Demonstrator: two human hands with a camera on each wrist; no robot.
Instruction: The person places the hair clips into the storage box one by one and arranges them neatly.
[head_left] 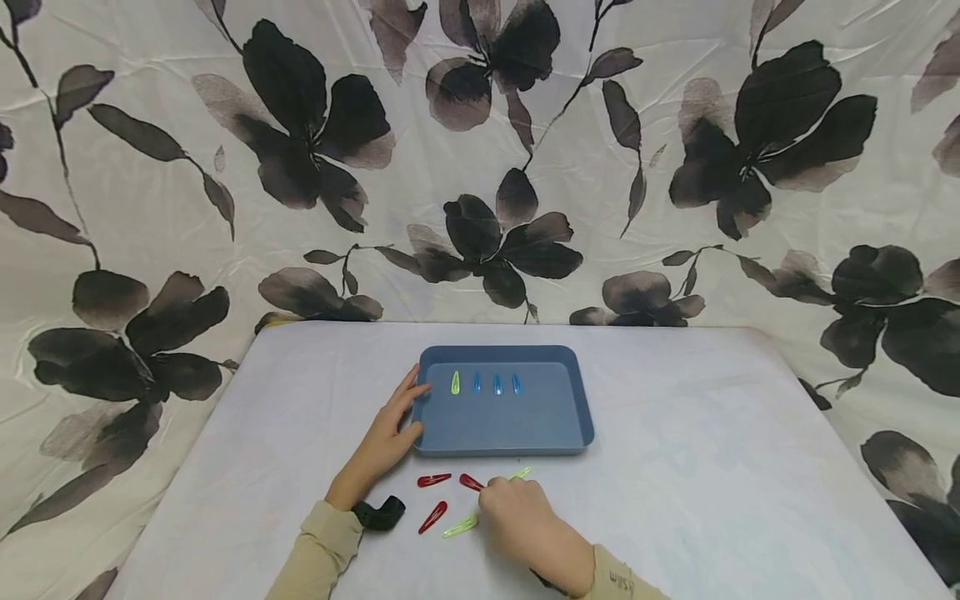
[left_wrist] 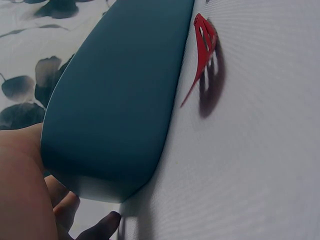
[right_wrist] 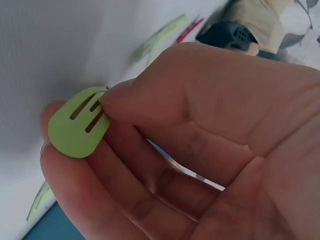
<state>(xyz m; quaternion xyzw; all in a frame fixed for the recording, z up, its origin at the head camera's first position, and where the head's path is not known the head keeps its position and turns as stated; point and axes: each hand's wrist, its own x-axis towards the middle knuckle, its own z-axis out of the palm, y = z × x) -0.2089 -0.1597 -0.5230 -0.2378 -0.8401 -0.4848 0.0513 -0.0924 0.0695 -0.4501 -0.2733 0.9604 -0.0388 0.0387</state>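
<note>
My right hand (head_left: 521,517) pinches a lime-green snap hair clip (right_wrist: 75,127) between thumb and fingers, just in front of the tray. From the head view that clip is hidden by the hand. With fingers spread, my left hand (head_left: 386,437) touches the left side of the blue-grey tray (head_left: 502,433). Inside the tray, one lime-green clip (head_left: 455,382) and three blue clips (head_left: 497,384) stand in a row. On the table near my right hand lie red clips (head_left: 432,517), a lime-green clip (head_left: 460,526) and another lime-green clip (head_left: 521,472) partly behind the fingers.
A white cloth covers the table (head_left: 675,500). Behind it hangs a floral fabric (head_left: 592,192). A black wrist device (head_left: 381,514) sits at my left wrist, close to the loose red clips.
</note>
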